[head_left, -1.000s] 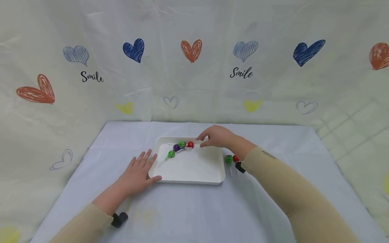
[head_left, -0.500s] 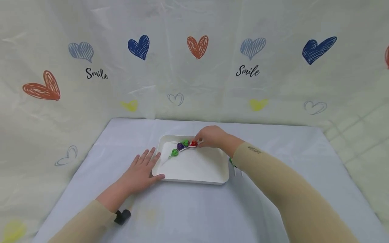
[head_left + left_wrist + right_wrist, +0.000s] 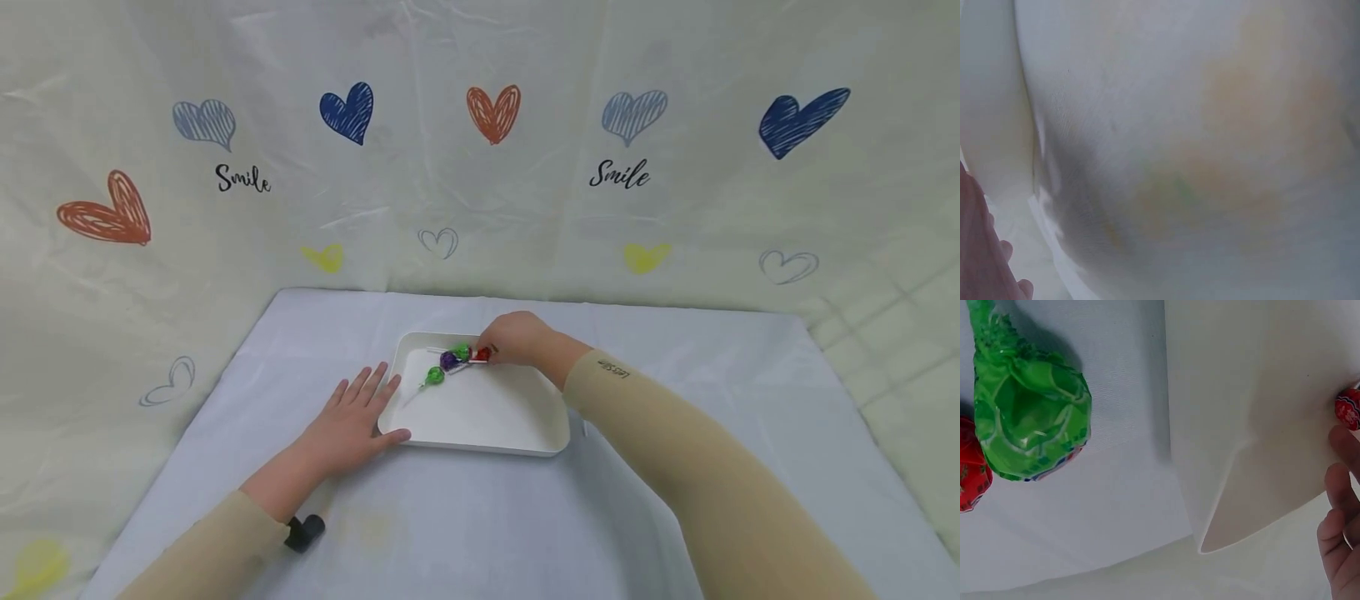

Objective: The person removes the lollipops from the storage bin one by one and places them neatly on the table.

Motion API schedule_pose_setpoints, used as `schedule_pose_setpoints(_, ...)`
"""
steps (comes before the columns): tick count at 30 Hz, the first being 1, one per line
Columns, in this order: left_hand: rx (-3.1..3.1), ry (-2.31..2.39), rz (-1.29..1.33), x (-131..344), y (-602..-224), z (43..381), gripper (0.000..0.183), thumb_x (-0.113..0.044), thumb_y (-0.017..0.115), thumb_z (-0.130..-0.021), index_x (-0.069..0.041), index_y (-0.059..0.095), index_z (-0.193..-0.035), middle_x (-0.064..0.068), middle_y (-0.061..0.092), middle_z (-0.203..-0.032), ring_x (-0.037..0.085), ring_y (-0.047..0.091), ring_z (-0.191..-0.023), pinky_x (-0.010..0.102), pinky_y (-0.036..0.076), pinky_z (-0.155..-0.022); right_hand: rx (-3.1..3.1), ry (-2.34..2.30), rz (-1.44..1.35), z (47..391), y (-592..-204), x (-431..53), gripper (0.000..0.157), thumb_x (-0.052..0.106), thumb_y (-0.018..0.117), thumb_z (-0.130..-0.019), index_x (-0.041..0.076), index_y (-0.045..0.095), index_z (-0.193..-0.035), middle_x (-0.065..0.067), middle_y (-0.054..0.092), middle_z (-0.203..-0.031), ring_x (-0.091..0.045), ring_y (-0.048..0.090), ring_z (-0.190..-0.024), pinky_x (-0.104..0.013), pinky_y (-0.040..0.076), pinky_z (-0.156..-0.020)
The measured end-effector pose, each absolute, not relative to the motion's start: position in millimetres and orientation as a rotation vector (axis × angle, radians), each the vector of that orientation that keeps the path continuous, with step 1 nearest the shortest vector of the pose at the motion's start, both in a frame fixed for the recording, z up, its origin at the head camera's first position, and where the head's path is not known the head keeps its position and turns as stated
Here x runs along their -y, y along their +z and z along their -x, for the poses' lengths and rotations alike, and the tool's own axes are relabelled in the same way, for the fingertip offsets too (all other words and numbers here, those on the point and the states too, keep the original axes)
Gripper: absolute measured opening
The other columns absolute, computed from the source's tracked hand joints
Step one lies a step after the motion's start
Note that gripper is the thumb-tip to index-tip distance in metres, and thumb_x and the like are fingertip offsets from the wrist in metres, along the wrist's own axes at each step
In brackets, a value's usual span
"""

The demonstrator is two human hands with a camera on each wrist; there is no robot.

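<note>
"Which way into the tray is free?"

"Over the near rim: bare desk lies before it, between the left sleeve and right sleeve, and the tray's near floor is open too."

"And the sides?"

"The left hand spreads along the left rim. On the right, the right sleeve crosses above, and a green lollipop lies just outside."

"The far side?"

"The right hand blocks it at the red lollipop; other lollipops crowd the far left."
</note>
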State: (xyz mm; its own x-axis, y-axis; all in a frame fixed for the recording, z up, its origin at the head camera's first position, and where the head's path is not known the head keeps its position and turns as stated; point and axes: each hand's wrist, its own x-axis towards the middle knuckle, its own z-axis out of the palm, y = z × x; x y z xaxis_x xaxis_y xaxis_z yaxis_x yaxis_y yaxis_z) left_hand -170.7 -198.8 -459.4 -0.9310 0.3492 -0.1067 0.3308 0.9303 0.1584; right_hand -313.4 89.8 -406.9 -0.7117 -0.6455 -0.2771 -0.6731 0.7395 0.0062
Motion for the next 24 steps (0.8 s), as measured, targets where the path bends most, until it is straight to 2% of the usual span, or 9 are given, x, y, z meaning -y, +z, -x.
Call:
schedule_pose_setpoints(5,-2.954,0.203,-0.521,196,-459,171,0.101,-0.083,0.034,-0.086,-0.016,0.018,-0.160,0.008,0.002,-0.167,0.033,0.003,-0.152,0.058,0.007,-0.119,-2.651,0.121,1.028,315,-407,-96,0.009,0.027,0.072,-0.093,0.024,0.074,-0.101,0.009,0.066,-0.092,-0.014,0.056,-0.085,-0.032,0.050,-0.084)
schedule_pose_setpoints(9,-2.944,0.191,-0.503,193,-456,170,0.101,-0.083,0.033,-0.086,-0.016,0.016,-0.160,0.008,0.001,-0.167,0.033,0.002,-0.152,0.058,0.006,-0.120,-2.612,0.088,0.959,312,-403,-104,0.015,0.023,0.071,-0.093,0.024,0.075,-0.107,0.008,0.068,-0.100,-0.014,0.057,-0.091,-0.034,0.050,-0.091)
schedule_pose_setpoints(13,-2.937,0.197,-0.489,190,-455,170,0.099,-0.080,0.038,-0.088,-0.016,0.016,-0.160,0.008,0.001,-0.167,0.033,0.002,-0.152,0.058,0.005,-0.120,-2.559,0.020,0.876,307,-400,-114,0.019,0.020,0.071,-0.093,0.025,0.075,-0.111,0.007,0.068,-0.105,-0.014,0.057,-0.098,-0.036,0.049,-0.095)
schedule_pose_setpoints(24,-2.948,0.195,-0.453,183,-454,170,0.098,-0.075,0.047,-0.088,-0.016,0.018,-0.160,0.010,0.003,-0.167,0.035,0.005,-0.152,0.060,0.007,-0.119,-2.496,-0.039,0.948,292,-397,-136,0.016,0.020,0.073,-0.092,0.030,0.078,-0.103,0.015,0.068,-0.100,-0.012,0.056,-0.098,-0.034,0.049,-0.093)
